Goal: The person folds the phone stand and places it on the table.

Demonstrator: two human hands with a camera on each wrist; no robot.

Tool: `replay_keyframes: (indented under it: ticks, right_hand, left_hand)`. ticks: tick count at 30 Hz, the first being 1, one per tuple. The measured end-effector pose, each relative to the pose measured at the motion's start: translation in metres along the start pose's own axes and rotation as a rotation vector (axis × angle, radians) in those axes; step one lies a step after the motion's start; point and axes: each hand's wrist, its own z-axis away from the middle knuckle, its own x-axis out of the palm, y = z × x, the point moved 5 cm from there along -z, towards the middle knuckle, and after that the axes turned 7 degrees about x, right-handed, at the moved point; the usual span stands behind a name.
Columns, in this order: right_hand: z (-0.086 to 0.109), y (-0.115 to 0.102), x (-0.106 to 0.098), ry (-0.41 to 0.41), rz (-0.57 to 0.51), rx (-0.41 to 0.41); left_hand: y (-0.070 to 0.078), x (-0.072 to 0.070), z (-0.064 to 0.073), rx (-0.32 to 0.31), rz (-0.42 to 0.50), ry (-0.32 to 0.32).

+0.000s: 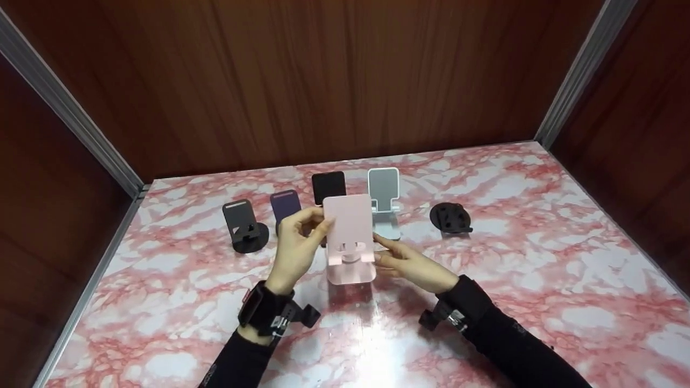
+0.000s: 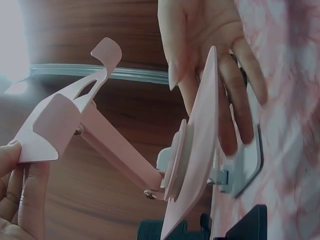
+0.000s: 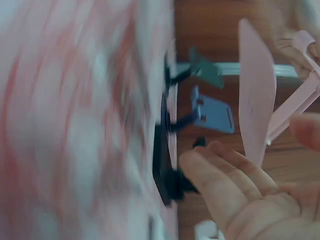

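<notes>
A pink folding phone stand is held up over the table, its flat base clear of the surface in the left wrist view. My left hand pinches the side edge of its back plate between thumb and fingers. On the other side, my right hand is beside the base with fingers stretched out. Seen from the left wrist, the right hand's extended fingers reach along the underside of the base. The right wrist view shows that palm turned up, fingers uncurled by the base's edge.
Behind the hands stand a dark grey phone stand, a purple one, a black one and a white one. A folded round black stand lies to the right. Wood-grain panels enclose the marbled table.
</notes>
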Motion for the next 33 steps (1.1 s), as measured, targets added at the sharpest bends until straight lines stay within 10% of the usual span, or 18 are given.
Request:
replay_keyframes:
  ticks: [8,16,24,33]
  right_hand:
    - [-0.004,0.003,0.003,-0.067,-0.375,0.021]
    - [-0.004,0.003,-0.001,-0.077,-0.403,-0.001]
    - [-0.003,0.002,-0.004,-0.089,-0.438,-0.001]
    - [-0.002,0.002,-0.006,-0.081,-0.402,-0.008]
  left_hand:
    - [0.002,0.011,-0.001,0.009,-0.022,-0.011]
    - [-0.022,0.015,0.003,0.039,-0.065,-0.031]
    - [-0.023,0.017,0.008,0.112,-0.225,-0.034]
    - [-0.023,0.018,0.008,0.068,-0.195,-0.047]
